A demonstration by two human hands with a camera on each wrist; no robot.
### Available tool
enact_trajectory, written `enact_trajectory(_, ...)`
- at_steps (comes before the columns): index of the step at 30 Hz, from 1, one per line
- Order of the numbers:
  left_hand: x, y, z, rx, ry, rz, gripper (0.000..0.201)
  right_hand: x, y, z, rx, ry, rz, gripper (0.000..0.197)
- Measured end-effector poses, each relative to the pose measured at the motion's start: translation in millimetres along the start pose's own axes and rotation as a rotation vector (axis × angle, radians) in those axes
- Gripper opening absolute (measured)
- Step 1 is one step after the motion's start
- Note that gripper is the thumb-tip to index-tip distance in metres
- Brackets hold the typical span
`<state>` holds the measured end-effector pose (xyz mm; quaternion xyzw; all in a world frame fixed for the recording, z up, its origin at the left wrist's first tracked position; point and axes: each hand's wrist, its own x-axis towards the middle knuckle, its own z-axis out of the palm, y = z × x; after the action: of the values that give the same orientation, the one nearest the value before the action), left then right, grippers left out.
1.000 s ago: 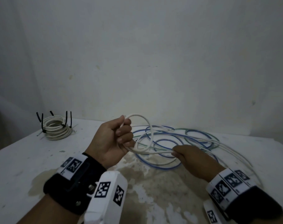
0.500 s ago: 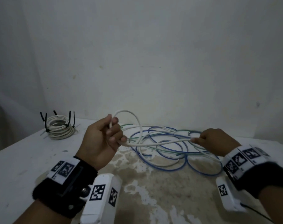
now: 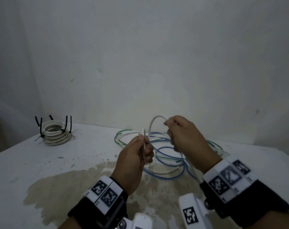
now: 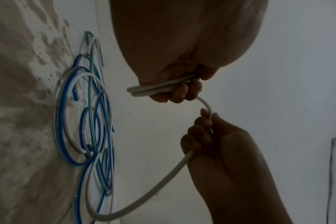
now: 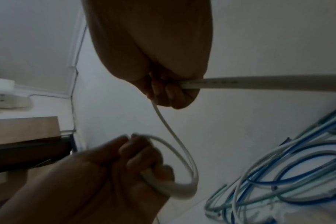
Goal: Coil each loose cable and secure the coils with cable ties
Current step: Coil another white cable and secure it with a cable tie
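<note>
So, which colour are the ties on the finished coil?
Black cable ties on the white coil; head view shows them best.

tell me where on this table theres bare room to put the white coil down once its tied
Free: the table between the finished tied coil at far left and the left hand, including the stained patch nearer you. Crowded: the blue, green and white loose cables under and behind the right hand.

Plain indoor room, bare white walls [image 3: 140,47], stained white table [image 3: 74,179], exact kind of place unclear
</note>
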<state>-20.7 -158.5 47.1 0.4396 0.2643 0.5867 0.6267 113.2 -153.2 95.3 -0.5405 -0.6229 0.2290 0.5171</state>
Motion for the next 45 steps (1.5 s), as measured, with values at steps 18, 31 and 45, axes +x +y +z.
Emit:
enact_trajectory(18, -2, 5, 24, -0.085, 0.069, 0.09, 0.043, -49, 12, 40, -0.258, 0.188, -0.471, 0.026)
enact_trajectory(31, 6, 11, 17, -0.172, 0.047, -0.011, 0.036, -58, 19, 36, -0.302, 0.152, -0.502, 0.024)
enact_trajectory(45, -3, 11, 25, 0.15, -0.102, 0.146, 0.033, -44, 3, 14, 0.024, -0.146, -0.155, 0.024)
